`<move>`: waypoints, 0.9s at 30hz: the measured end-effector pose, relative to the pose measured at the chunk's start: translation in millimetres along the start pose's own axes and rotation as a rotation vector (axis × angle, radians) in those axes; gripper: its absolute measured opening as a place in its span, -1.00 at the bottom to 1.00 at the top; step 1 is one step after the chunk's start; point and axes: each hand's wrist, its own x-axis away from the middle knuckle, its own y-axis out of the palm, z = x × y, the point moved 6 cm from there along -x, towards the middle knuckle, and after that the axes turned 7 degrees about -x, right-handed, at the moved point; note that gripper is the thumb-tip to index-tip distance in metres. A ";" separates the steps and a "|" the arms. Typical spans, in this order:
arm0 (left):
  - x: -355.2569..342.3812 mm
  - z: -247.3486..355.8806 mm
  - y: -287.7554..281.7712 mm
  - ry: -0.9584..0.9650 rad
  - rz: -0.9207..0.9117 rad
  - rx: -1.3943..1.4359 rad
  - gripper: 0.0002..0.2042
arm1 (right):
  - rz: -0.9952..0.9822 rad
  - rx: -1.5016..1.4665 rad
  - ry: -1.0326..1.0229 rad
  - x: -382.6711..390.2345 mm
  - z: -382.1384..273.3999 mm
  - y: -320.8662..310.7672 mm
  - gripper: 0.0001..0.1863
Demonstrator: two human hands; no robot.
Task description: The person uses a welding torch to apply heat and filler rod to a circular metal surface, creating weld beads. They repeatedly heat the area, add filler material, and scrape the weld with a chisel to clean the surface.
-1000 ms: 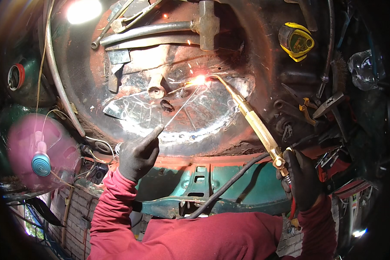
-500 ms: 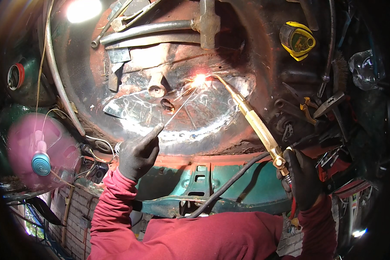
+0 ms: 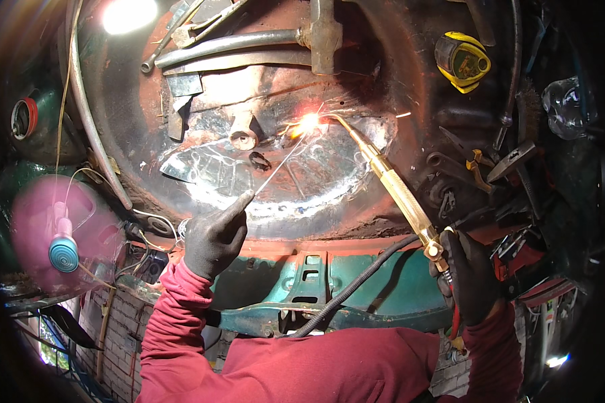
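My left hand [image 3: 215, 235], in a dark glove, is closed on a thin filler rod [image 3: 279, 166]. The rod slants up to a bright flame where its far end is lost in glare. My right hand [image 3: 472, 274], gloved too, grips the lower end of a brass gas welding torch [image 3: 403, 197]. The torch's curved tip meets the glowing spot from the right. Both work over a patch of bare sheet metal [image 3: 275, 176] with a pale, scorched edge, set in a round reddish-brown recess. A short metal tube [image 3: 243, 134] stands left of the flame.
A hammer [image 3: 324, 40] and metal strips lie across the far side. Right of the recess are a yellow tape measure [image 3: 462, 62], pliers [image 3: 478, 169] and another hammer [image 3: 512, 161]. A black corrugated hose [image 3: 356, 285] crosses the green panel [image 3: 249, 275]. Wires hang at left.
Both hands and the torch keep almost the same place. A spark now flies off to the right of the flame, and the glow has shifted in shape.
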 end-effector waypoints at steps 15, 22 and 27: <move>-0.9 1.6 -0.6 0.001 0.018 0.003 -0.36 | -0.008 -0.031 0.005 -0.6 0.4 1.2 -0.55; -1.3 1.2 -1.2 -0.020 0.011 0.005 -0.46 | -0.009 -0.038 0.001 -0.7 1.7 -0.4 -0.55; 0.2 -1.6 0.3 -0.036 -0.014 -0.018 -0.46 | 0.010 -0.034 0.003 -1.6 4.8 -1.1 -0.55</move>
